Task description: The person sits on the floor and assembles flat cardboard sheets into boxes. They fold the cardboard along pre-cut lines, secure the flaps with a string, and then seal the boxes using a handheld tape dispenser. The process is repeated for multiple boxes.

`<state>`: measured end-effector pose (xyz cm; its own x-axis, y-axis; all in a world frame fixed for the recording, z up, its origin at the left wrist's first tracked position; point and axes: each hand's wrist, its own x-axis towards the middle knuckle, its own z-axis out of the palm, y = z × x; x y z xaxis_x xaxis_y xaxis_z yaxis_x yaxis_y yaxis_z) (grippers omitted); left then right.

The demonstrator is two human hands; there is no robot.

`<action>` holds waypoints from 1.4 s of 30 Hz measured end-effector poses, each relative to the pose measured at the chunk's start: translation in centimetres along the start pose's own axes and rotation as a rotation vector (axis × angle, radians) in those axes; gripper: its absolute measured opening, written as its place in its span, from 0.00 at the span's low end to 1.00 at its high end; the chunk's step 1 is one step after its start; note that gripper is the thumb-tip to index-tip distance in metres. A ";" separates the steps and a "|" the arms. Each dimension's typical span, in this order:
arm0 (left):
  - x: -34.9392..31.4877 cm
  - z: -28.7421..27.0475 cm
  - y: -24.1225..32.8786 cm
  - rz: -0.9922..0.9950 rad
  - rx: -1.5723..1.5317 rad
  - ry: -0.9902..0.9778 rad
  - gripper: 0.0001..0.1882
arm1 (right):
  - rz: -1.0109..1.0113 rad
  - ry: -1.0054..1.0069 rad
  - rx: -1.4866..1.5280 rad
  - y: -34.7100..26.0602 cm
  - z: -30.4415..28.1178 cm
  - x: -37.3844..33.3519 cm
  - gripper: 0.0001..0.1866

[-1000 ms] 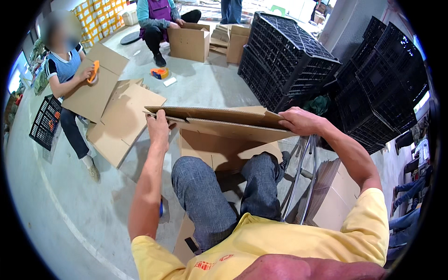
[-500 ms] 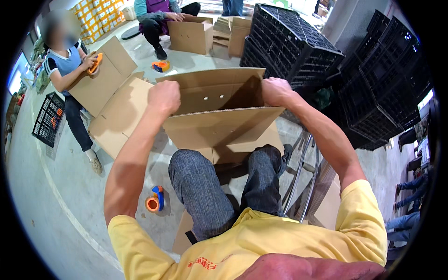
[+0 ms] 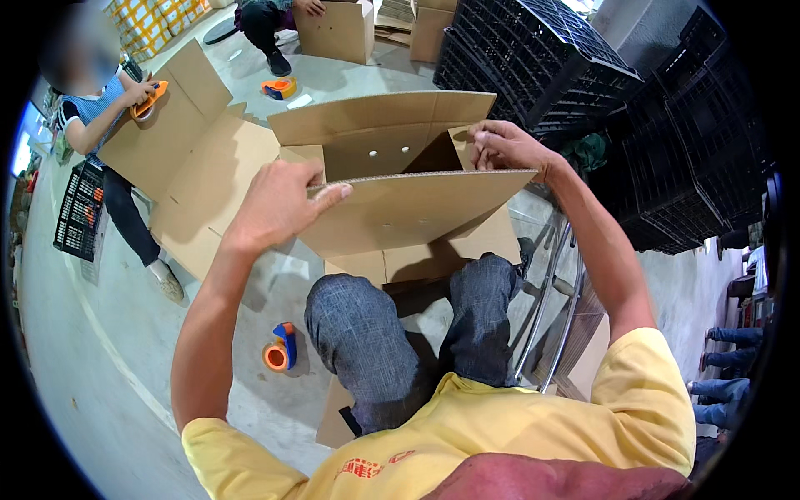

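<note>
In front of my knees stands an open cardboard carton (image 3: 417,208), its long near and far flaps upright and two round holes showing in its far inside wall. My left hand (image 3: 287,200) is at the carton's left end, thumb and fingers apart, by the near flap's corner and the bent left end flap (image 3: 308,156). At the other end, my right hand (image 3: 508,148) has loosely bent, parted fingers beside the right end flap (image 3: 460,145). Whether its fingertips touch the cardboard cannot be made out.
An orange-and-blue tape dispenser (image 3: 280,350) lies left of my knees; another (image 3: 279,88) lies beyond the carton. At left, a person (image 3: 92,117) holds a tape dispenser against a large carton (image 3: 179,125). Black crates (image 3: 542,67) rise at right, near a metal-tubed frame (image 3: 546,308).
Both hands have loosened from closed grips on the carton's ends. My left hand has come nearer with its thumb spread. The end flaps now show bent, and the view has shifted slightly.
</note>
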<state>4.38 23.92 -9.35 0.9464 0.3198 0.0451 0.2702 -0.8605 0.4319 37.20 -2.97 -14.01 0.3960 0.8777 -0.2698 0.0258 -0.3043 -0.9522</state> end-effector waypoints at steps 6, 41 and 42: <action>2.5 2.2 -3.4 0.100 0.051 0.273 0.24 | -0.294 -0.007 0.621 1.4 0.2 -0.1 0.27; 19.1 2.7 9.7 0.297 -0.058 -0.441 0.33 | -0.071 0.485 0.119 6.1 4.6 -6.7 0.37; 18.3 3.4 9.9 0.344 -0.103 -0.447 0.33 | -0.091 0.493 0.106 6.2 4.6 -6.6 0.36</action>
<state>24.96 19.92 -7.28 0.9656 -0.1899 -0.1774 -0.0637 -0.8349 0.5467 30.52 -8.92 -18.85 0.7829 0.6125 -0.1095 -0.0027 -0.1726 -0.9850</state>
